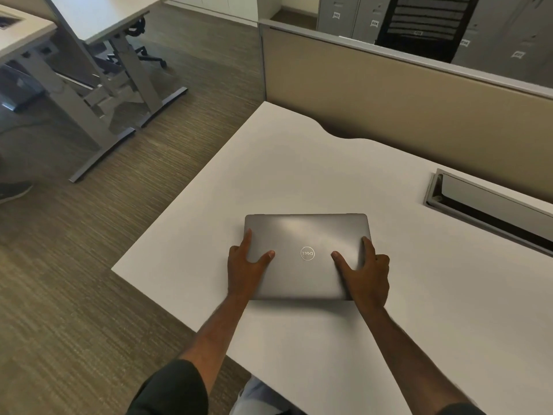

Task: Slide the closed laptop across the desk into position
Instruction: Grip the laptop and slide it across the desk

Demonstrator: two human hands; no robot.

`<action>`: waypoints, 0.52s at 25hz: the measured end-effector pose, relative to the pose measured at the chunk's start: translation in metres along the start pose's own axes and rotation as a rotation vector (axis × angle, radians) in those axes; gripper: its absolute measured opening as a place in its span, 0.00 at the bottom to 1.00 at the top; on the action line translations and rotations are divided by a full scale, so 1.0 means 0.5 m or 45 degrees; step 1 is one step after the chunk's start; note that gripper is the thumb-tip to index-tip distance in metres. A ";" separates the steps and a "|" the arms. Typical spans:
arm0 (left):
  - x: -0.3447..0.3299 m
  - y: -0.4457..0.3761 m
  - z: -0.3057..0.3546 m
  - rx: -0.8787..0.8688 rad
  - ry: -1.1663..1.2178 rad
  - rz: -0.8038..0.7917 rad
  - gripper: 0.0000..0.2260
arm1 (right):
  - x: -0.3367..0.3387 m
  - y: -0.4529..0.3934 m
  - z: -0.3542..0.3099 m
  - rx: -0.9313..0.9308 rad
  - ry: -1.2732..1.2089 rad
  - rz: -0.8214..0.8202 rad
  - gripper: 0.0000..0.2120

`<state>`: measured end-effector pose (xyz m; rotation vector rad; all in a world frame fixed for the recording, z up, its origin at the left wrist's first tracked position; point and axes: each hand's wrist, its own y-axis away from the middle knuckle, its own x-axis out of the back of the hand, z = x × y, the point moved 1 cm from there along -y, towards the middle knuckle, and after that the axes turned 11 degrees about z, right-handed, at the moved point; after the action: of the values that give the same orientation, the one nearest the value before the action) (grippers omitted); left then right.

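At far left lies brown striped carpet, with grey metal-legged office tables standing well apart from the work area. Next comes the plain white bench, its left edge running diagonally toward the person.

The left hand rests on the near-left corner of the flat, closed grey metal laptop, its thumb lying on the lid and a finger stretched along the left side edge. The laptop sits flat on the bench, nearer the front-left part of the surface, logo facing up and lid shut. The right hand mirrors the left on the near-right corner, thumb on the lid, fingers wrapped over the right edge. The two hands stand apart, each clamped on its own side of the laptop, so the machine is held from both flanks.

Farther right a grey rectangular cable tray is sunk into the bench, with its flap raised, and a tan fabric partition rises behind.

To slide well, I judge the push should be even from both sides, so the laptop travels straight and does not swivel. Pressure should stay light and downward, keeping the base flat against the bench rather than tipping an edge. The path should steer clear of the cable tray opening and the bench's left edge.
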<state>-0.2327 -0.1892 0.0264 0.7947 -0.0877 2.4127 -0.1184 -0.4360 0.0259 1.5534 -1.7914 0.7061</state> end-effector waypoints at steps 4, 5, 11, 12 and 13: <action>-0.003 0.024 -0.018 -0.015 -0.028 -0.007 0.38 | 0.007 0.023 0.025 -0.033 -0.007 -0.020 0.42; -0.004 0.029 -0.022 -0.015 -0.031 -0.012 0.38 | 0.008 0.028 0.031 -0.039 -0.005 -0.025 0.42; -0.009 0.049 -0.045 0.005 -0.042 -0.029 0.38 | 0.011 0.051 0.057 -0.068 -0.004 -0.025 0.42; -0.011 0.052 -0.048 0.008 -0.036 -0.031 0.38 | 0.011 0.054 0.060 -0.067 -0.006 -0.020 0.42; -0.012 0.054 -0.052 0.008 -0.036 -0.032 0.38 | 0.010 0.057 0.063 -0.063 -0.004 -0.016 0.42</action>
<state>-0.2572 -0.2083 0.0050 0.8277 -0.0812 2.3797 -0.1508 -0.4588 0.0103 1.5327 -1.7868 0.6487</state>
